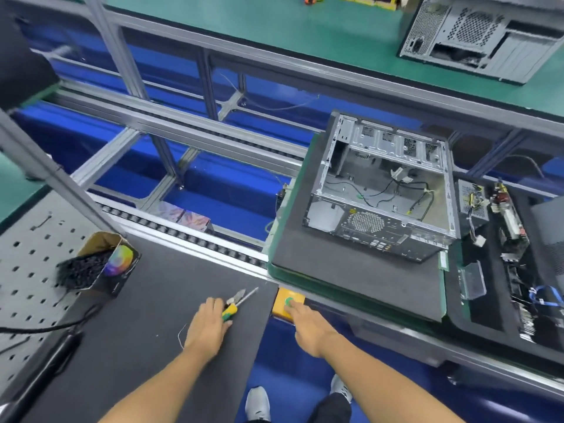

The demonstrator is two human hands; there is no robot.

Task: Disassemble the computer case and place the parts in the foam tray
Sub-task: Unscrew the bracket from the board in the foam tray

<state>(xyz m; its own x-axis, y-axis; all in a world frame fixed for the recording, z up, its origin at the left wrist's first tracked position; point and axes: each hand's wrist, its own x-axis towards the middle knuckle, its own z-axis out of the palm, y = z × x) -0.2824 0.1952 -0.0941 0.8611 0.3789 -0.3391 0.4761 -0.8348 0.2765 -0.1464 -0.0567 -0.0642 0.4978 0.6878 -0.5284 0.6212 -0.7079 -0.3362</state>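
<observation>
My left hand (207, 323) fingers curl round yellow-green screwdriver (235, 305) on tabletop (146, 315) | right hand (308, 328) fingers extended, fingertip pressing green button (289, 301) | gutted computer case (384, 190) beside foam tray (482, 319)

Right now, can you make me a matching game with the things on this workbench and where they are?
Things:
1. open grey metal computer case
2. green round button
3. yellow-green handled tool
4. open cardboard box of black bits

Places:
A. under the left hand
B. on the dark pad on the green pallet
C. by the perforated grey panel
D. under the right hand fingertip

Pairs: 1-B, 2-D, 3-A, 4-C
</observation>
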